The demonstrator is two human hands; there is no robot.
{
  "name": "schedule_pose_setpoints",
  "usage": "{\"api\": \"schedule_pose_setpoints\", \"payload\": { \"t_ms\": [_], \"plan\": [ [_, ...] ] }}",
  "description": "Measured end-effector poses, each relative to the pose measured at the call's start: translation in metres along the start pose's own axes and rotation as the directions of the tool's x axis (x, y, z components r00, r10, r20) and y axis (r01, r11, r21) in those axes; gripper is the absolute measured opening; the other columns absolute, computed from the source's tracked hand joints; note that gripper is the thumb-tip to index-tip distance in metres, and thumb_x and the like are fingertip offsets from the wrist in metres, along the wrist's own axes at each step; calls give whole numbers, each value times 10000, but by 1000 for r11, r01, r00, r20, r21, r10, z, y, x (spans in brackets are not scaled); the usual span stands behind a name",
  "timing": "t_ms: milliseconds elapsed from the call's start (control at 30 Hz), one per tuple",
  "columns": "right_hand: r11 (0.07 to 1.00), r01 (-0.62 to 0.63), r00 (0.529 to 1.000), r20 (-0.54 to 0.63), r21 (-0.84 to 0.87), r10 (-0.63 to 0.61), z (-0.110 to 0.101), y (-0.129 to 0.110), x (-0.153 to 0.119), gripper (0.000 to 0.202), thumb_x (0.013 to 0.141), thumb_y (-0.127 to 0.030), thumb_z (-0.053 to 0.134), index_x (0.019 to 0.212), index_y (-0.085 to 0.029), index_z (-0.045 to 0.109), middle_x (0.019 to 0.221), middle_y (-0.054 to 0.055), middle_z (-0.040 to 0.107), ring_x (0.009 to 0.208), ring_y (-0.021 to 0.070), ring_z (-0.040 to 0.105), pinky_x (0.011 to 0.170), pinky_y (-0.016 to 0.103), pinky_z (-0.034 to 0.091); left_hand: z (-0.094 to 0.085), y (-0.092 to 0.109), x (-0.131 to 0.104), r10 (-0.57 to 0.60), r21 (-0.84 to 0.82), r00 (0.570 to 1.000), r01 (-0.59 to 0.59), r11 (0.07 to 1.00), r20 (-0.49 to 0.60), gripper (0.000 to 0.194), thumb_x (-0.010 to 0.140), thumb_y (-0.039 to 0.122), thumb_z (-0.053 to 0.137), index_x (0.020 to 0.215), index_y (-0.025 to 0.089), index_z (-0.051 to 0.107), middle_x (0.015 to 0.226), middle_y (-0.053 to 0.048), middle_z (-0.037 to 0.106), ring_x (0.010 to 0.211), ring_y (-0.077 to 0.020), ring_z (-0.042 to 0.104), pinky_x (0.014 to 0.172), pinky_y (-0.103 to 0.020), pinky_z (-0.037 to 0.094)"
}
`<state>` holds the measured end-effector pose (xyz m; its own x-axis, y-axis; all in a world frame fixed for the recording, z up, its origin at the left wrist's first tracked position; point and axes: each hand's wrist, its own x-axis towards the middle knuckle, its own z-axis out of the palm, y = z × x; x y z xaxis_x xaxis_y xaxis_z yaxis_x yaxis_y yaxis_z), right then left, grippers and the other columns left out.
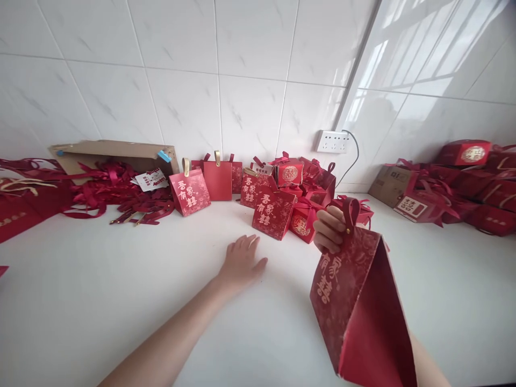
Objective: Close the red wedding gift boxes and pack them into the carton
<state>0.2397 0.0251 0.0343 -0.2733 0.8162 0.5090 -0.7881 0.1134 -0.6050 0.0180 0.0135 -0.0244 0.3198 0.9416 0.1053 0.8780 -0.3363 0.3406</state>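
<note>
My right hand [329, 230] is closed around the top of a large red gift box [346, 290], near its dark red loop handle. The box is tilted, its open side turned to the right, and it hides my right wrist. On the white table [133, 279], my left hand [242, 262] lies with its fingers apart and nothing in it. Just beyond that hand stands a red patterned box [274, 214] with gold characters, next to a small red box with a ribbon [302, 223].
A cardboard box [116, 148] with red ribbons [113, 180] lies at the back left. Red boxes [190, 192] stand along the wall. More red boxes [463, 199] are piled at the right. A power strip [332, 142] with a cable hangs on the tiled wall.
</note>
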Motion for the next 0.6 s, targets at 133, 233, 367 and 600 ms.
{"api": "schedule_pose_setpoints", "payload": {
  "t_ms": [133,233,367,600],
  "plan": [
    [998,-65,998,7,18,65,1,5,1,356,668,-268,708,619,-229,358,559,-71,336,402,75,223,303,192,262,-2,-15,22,-121,55,992,119,991,21,534,905,432,309,1379,195,383,1496,-63,348,1408,-253,235,1132,-489,184],
    [994,-106,994,0,-20,106,9,7,3,402,609,-290,723,595,-225,327,545,-75,292,402,71,206,296,188,240,-3,-28,36,-155,59,988,156,986,-29,517,898,409,311,1361,195,395,1488,-80,362,1396,-243,265,1132,-505,152],
    [983,-123,992,-32,-136,120,23,8,4,413,589,-349,686,565,-225,292,541,-70,260,406,68,180,304,199,215,-7,-43,51,-167,65,984,171,983,-61,504,896,377,314,1350,176,400,1480,-114,368,1390,-265,276,1115,-528,158],
    [976,-177,984,-12,-129,177,39,10,6,446,535,-339,680,533,-217,251,517,-72,211,393,64,184,304,193,181,-8,-55,69,-132,5,988,132,991,-85,480,860,352,400,1313,201,451,1464,-112,394,1382,-327,283,1092,-588,152]
  ]
}}
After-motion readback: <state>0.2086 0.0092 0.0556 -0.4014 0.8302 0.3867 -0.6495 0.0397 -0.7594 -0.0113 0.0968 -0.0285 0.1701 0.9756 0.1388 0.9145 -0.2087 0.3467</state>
